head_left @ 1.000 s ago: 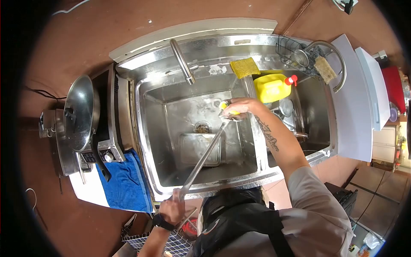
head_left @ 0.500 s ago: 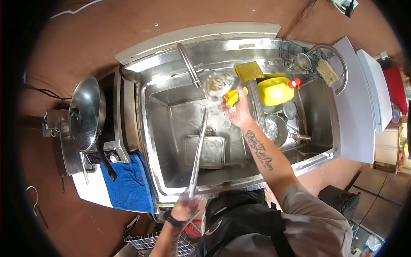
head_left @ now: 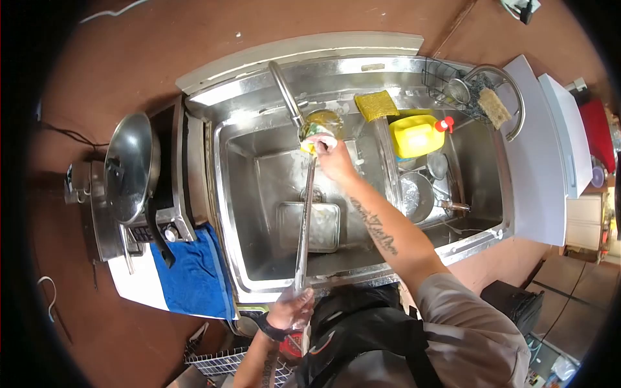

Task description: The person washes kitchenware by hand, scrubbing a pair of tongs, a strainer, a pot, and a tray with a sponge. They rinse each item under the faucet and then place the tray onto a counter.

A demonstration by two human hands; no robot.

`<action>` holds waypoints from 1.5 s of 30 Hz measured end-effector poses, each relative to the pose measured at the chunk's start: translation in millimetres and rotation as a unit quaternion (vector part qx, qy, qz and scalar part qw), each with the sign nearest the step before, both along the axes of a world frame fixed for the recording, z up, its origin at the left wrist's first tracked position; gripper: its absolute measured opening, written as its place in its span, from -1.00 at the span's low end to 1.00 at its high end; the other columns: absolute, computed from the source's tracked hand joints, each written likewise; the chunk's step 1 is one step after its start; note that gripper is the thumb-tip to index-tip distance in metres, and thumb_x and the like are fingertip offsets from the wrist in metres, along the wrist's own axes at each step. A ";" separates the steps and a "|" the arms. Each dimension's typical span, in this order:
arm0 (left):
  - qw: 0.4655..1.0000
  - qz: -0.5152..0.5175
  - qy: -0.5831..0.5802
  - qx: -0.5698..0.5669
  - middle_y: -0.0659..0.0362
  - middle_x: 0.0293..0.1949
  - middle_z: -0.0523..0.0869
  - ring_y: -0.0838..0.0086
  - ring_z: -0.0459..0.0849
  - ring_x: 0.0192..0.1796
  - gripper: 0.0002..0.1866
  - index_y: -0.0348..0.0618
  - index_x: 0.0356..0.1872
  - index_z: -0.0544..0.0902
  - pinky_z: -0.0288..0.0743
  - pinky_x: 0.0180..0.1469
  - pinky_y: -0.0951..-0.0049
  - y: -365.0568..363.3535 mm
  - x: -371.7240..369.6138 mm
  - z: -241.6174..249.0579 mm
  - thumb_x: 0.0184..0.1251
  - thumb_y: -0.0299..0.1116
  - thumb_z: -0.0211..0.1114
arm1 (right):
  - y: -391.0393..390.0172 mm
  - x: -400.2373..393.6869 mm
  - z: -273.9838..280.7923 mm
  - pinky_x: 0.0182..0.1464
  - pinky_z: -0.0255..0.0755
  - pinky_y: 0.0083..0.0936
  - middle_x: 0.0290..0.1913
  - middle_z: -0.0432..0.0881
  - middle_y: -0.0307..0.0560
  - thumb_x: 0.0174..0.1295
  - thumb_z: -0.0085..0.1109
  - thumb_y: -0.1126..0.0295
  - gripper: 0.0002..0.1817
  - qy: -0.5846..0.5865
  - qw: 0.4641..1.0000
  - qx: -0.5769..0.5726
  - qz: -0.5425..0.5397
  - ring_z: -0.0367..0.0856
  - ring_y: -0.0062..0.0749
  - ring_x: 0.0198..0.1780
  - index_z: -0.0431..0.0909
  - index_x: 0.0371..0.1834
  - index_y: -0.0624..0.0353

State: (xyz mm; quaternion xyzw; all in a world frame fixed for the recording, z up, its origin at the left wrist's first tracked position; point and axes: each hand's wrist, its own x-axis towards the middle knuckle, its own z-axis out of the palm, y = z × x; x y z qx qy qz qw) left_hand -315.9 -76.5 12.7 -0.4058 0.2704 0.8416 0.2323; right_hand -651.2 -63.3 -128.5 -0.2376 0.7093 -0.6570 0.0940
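My left hand [head_left: 291, 309] grips the end of a long steel ladle handle [head_left: 303, 220] at the sink's near rim. The handle runs away from me across the left basin to the ladle bowl [head_left: 321, 122], which sits just under the faucet spout [head_left: 287, 94]. My right hand [head_left: 331, 157] is closed on a yellow-green scrub sponge [head_left: 310, 145] and presses it against the bowl's underside. A rectangular steel tray [head_left: 312, 226] lies on the basin floor below the handle.
Another yellow sponge [head_left: 376, 105] rests on the divider. The right basin [head_left: 482, 161] holds a yellow jug with a red cap [head_left: 417, 134] and steel dishes [head_left: 417, 194]. A wire rack [head_left: 466, 87] sits at back right. A pan with lid [head_left: 132, 169] and blue towel [head_left: 191, 271] lie left.
The ladle has swung left and away until its bowl sits under the faucet. My right hand followed it with the sponge. My left hand slid slightly right along the sink's near rim.
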 end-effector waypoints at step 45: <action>0.904 -0.179 0.195 -0.335 0.17 -0.17 0.64 0.48 0.64 -0.12 -0.67 -0.21 0.10 0.46 0.54 -0.04 0.45 17.5 -86.9 -156.8 0.36 -0.42 0.25 | 338.6 39.6 139.6 -0.19 0.55 -0.35 -0.33 0.69 -0.11 0.20 0.27 0.15 -0.61 -0.220 0.852 0.435 0.194 0.65 -0.35 -0.33 0.57 0.04 0.07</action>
